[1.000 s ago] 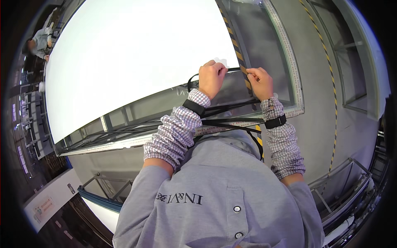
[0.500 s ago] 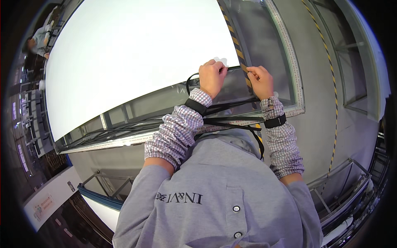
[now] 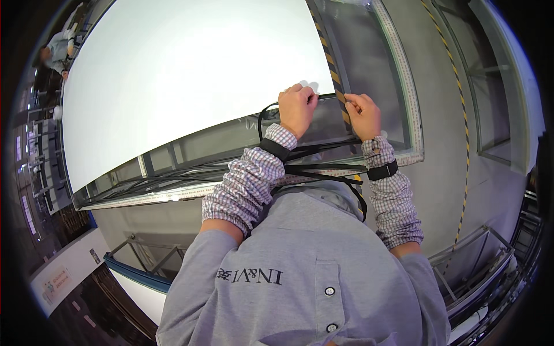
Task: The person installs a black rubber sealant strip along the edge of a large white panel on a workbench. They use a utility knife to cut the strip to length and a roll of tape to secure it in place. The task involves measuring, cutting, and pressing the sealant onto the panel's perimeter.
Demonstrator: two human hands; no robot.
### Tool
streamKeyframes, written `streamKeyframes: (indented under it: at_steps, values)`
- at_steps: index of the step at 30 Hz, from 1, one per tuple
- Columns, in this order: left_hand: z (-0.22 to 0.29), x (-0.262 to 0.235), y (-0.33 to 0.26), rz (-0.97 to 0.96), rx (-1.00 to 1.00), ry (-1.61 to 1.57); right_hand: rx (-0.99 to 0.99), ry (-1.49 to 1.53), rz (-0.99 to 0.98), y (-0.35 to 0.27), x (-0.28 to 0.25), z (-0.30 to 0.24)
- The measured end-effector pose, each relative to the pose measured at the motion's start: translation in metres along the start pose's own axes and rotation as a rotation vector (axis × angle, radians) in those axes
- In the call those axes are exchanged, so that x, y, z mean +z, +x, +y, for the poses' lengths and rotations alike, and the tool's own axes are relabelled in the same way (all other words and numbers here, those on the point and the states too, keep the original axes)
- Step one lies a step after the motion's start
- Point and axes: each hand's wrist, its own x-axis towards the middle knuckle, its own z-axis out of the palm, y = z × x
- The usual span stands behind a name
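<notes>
Left hand (image 3: 297, 109) clenched, fingertips pinching thin black flexible strip (image 3: 323, 97) at its left end; right hand (image 3: 365, 114) likewise pinching same strip at its right end. Hands near each other, strip spanning the short gap between them.

Strip long axis roughly 9-to-3 o'clock, slightly raised toward 3. Sits at 12 o'clock of both hands, right at the fingertips, on the near edge of large white flat panel (image 3: 184, 75). Neither hand clearly nearer: both in contact. Slack of the strip loops from left hand toward 7 o'clock, then trails under the wrists toward the torso.

Black wristbands over checked sleeve covers on both forearms; grey short-sleeved shirt (image 3: 300, 277) below.

Outward: white panel extends from hands toward 10 o'clock, lying on metal-framed bench (image 3: 404, 86) with a ruler-like scale along the frame. Yellow-black hazard tape (image 3: 332, 63) runs from between the hands toward 12 o'clock. Grey floor at 3 o'clock, second hazard stripe there. Another person at far 10 o'clock, small and blurred.
</notes>
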Motion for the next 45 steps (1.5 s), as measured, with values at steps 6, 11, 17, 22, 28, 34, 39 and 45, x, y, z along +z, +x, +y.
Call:
streamKeyframes:
  at_steps: [6, 11, 17, 22, 28, 34, 39, 45]
  values:
    - [0.001, 0.000, -0.001, 0.005, 0.006, 0.033, -0.003, -0.007, 0.006, 0.003, 0.000, -0.006]
    - [0.001, 0.000, -0.002, -0.001, -0.005, 0.067, -0.106, -0.118, -0.068, 0.022, 0.001, -0.017]
    - [0.001, 0.000, -0.001, 0.034, 0.036, 0.028, -0.273, -0.173, -0.258, 0.047, 0.014, -0.027]
    - [0.008, -0.005, -0.002, 0.050, 0.015, 0.139, -0.533, -0.242, -0.258, 0.046, 0.013, -0.034]
    - [-0.008, -0.050, -0.007, -0.192, -0.268, 0.096, -0.731, -0.229, -0.380, 0.048, 0.007, -0.034]
    - [-0.042, -0.142, 0.002, -0.383, -0.373, -0.135, -0.797, -0.257, -0.415, 0.051, 0.005, -0.028]
    - [-0.022, -0.156, 0.005, -0.325, -0.275, 0.281, -0.848, -0.319, -0.442, 0.050, 0.003, -0.033]
    - [-0.028, -0.150, -0.006, -0.226, -0.332, 0.229, -0.894, -0.394, -0.480, 0.050, 0.004, -0.038]
